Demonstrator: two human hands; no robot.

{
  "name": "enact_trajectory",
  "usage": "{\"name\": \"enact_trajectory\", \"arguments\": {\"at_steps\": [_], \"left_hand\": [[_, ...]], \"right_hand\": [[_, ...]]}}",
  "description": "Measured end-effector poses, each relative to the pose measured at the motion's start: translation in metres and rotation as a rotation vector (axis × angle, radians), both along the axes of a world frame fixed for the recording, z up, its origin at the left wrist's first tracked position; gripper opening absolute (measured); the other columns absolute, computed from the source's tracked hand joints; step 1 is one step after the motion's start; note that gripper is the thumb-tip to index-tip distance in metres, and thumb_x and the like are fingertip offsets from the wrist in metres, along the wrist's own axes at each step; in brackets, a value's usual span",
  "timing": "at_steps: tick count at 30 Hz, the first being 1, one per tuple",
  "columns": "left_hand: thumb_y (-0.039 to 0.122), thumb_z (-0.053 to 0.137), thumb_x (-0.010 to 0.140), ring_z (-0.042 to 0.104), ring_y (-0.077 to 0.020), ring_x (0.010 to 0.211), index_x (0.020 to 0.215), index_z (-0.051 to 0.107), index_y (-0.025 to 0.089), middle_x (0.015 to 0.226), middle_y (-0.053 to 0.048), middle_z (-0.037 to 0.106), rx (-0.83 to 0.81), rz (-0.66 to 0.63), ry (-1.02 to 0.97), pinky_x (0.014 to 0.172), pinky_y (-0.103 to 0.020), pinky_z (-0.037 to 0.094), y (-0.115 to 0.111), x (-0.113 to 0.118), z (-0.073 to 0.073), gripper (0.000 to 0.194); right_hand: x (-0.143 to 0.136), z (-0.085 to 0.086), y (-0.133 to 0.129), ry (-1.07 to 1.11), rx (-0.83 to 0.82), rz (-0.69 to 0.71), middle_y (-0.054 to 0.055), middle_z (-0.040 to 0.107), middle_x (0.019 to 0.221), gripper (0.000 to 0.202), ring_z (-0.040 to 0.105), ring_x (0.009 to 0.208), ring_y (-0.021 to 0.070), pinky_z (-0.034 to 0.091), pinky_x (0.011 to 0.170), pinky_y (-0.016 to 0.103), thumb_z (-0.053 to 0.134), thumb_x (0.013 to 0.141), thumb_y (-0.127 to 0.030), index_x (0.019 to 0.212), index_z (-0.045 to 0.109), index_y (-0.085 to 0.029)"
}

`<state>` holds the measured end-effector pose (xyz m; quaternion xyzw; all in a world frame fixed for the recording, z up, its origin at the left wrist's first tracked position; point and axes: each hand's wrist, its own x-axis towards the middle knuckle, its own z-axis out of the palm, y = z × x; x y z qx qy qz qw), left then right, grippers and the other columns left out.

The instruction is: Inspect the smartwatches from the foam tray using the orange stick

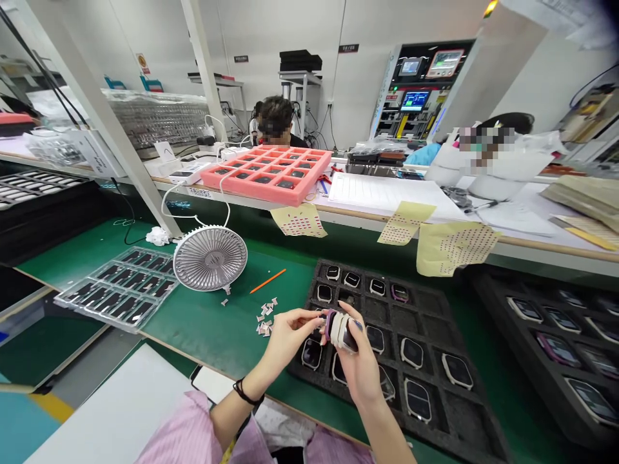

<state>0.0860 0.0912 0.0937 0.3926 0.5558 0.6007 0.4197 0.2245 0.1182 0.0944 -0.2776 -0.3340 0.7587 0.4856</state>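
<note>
A short stack of smartwatch cases, several white ones (341, 330) with a purple one (331, 325) at the left end, stands on edge in my right hand (362, 364), whose fingers and thumb wrap around it. My left hand (293, 332) is closed in a pinch against the purple case; what sits between those fingertips is too small to make out. Below both hands lies a black foam tray (435, 403) with watches in its pockets, among them a white-framed watch (412, 352) and a purple-framed watch (400, 292). Small pinkish pieces (265, 319) are scattered left of my left hand.
An orange stick (268, 281) and a grey round fan (211, 258) are on the green bench. Left of them is a clear plastic tray (145, 303) of black parts. A second foam tray (527, 348) is at right. On the shelf sits a pink foam tray (309, 187); people are behind.
</note>
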Motion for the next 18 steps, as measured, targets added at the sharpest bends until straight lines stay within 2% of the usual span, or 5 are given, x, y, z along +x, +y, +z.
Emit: {"name": "enact_trajectory", "arguments": {"at_steps": [4,7,11,13,18], "left_hand": [[0.039,0.074,0.072,0.068,-0.0192,0.074,0.085,0.078,0.015,0.084,-0.009,0.076,0.034,0.07,0.049,0.07,-0.028,0.054,-0.001,0.004,0.002,0.028],[0.036,0.073,0.073,0.065,-0.0172,0.071,0.085,0.079,0.016,0.08,-0.008,0.074,0.051,0.055,0.072,0.065,-0.026,0.051,-0.002,0.007,0.004,0.024],[0.033,0.074,0.074,0.057,-0.0132,0.064,0.083,0.08,0.018,0.069,-0.004,0.067,0.08,0.101,0.114,0.059,-0.024,0.044,-0.003,0.012,0.008,0.018],[0.034,0.078,0.071,0.055,-0.0121,0.063,0.08,0.079,0.017,0.068,-0.002,0.064,0.078,0.084,-0.007,0.059,-0.023,0.043,-0.002,0.015,0.01,0.019],[0.038,0.086,0.063,0.049,-0.0068,0.059,0.086,0.075,0.016,0.08,-0.002,0.065,-0.069,-0.174,-0.674,0.059,-0.022,0.041,-0.002,0.021,0.004,0.034]], "right_hand": [[-0.002,0.002,-0.003,-0.04,0.036,-0.029,0.005,0.069,0.105,0.04,0.066,0.08,0.0213,0.056,0.07,0.038,0.064,0.084,-0.046,0.119,0.055,-0.027],[-0.002,0.0,-0.004,-0.096,0.053,-0.046,0.004,0.068,0.107,0.043,0.066,0.08,0.0198,0.056,0.072,0.037,0.066,0.083,-0.047,0.12,0.056,-0.028],[-0.002,-0.01,-0.007,-0.209,0.136,-0.106,0.004,0.063,0.119,0.045,0.062,0.102,0.0224,0.051,0.089,0.038,0.067,0.082,-0.048,0.121,0.057,-0.029],[-0.002,-0.014,-0.008,-0.215,0.169,-0.123,0.004,0.061,0.122,0.044,0.058,0.112,0.0239,0.049,0.094,0.038,0.066,0.082,-0.047,0.121,0.058,-0.029],[-0.001,-0.016,-0.008,-0.088,0.128,-0.112,0.005,0.063,0.118,0.043,0.06,0.11,0.0242,0.049,0.093,0.039,0.065,0.082,-0.047,0.121,0.059,-0.028]]}}
